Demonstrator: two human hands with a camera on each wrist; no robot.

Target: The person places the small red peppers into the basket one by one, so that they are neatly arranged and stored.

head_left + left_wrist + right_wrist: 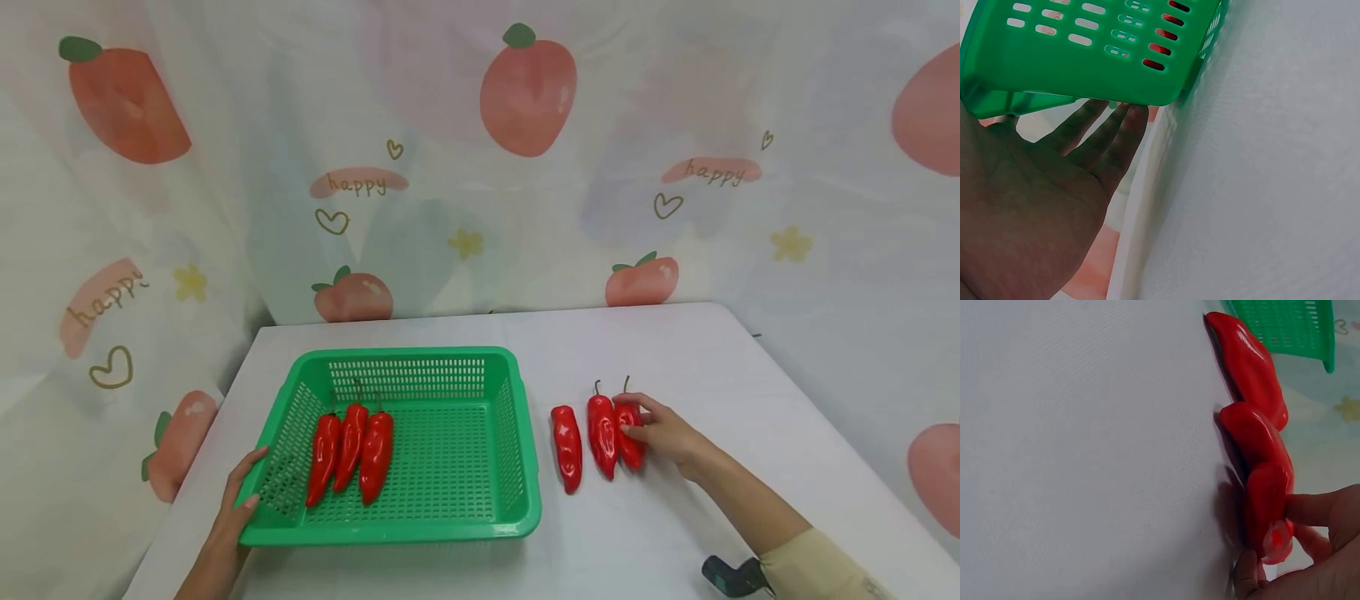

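A green plastic basket (442,467) stands on the left part of the table with three red chili peppers (377,458) lying in its left half. At the basket's left front corner my left hand (228,521) holds the rim, with the thumb nearer the front and the other fingers along the side. To the right of the basket, three more red peppers lie in a row: a left one (567,450), a middle one (602,433) and a right one (632,454). My right hand (667,432) grips the right pepper, which sits close beside the middle one; in the right wrist view its fingers (1313,509) partly cover it.
A white cloth covers the table (637,342). Behind and at the sides hangs a curtain (442,108) printed with fruit and hearts. A dark device (731,577) shows by the right sleeve. The table's left edge runs close to the left hand.
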